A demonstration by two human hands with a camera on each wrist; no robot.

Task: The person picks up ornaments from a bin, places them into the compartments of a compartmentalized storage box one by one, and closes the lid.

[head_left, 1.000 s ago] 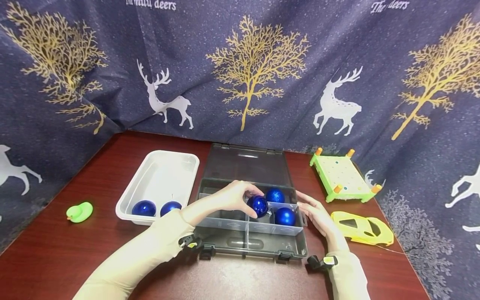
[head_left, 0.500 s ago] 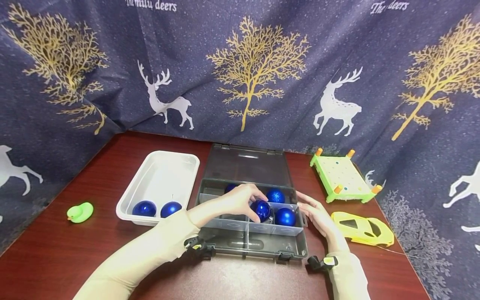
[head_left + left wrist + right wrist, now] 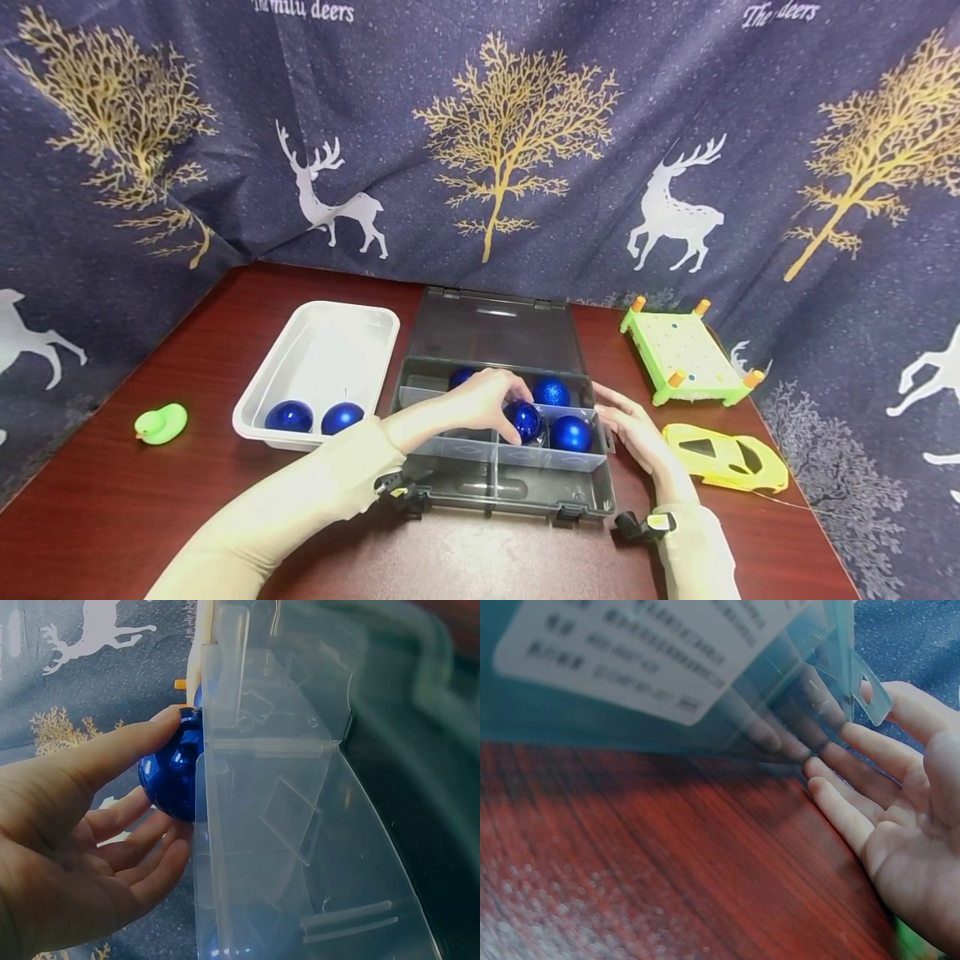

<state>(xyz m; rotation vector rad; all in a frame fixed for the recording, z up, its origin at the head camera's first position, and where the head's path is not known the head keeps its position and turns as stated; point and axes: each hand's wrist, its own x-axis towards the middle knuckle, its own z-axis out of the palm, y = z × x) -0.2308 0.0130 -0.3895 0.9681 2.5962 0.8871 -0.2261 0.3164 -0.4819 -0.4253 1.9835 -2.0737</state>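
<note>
My left hand (image 3: 487,402) pinches a shiny blue Christmas ball (image 3: 527,422) between thumb and fingers. In the left wrist view the ball (image 3: 171,774) sits partly behind the clear divider wall (image 3: 255,795). The ball is low in a compartment of the grey see-through case (image 3: 450,492), whose lid (image 3: 495,329) lies back. Beside it are a matte blue ball (image 3: 571,434) and a glittery one (image 3: 551,392); another blue ball (image 3: 461,377) is half hidden behind my left hand. My right hand (image 3: 637,433) rests its extended fingertips against the case's right side, as the right wrist view shows.
A white tray (image 3: 330,342) on the left holds two blue balls (image 3: 342,417). A green toy duck (image 3: 161,424) lies farther left. To the right are an upturned green toy table (image 3: 686,354) and a yellow toy car (image 3: 723,457). A patterned cloth hangs behind.
My left hand has moved slightly right and down with the shiny ball, lowering it into the compartment. The ball behind that hand has come into view. My right hand has stayed put.
</note>
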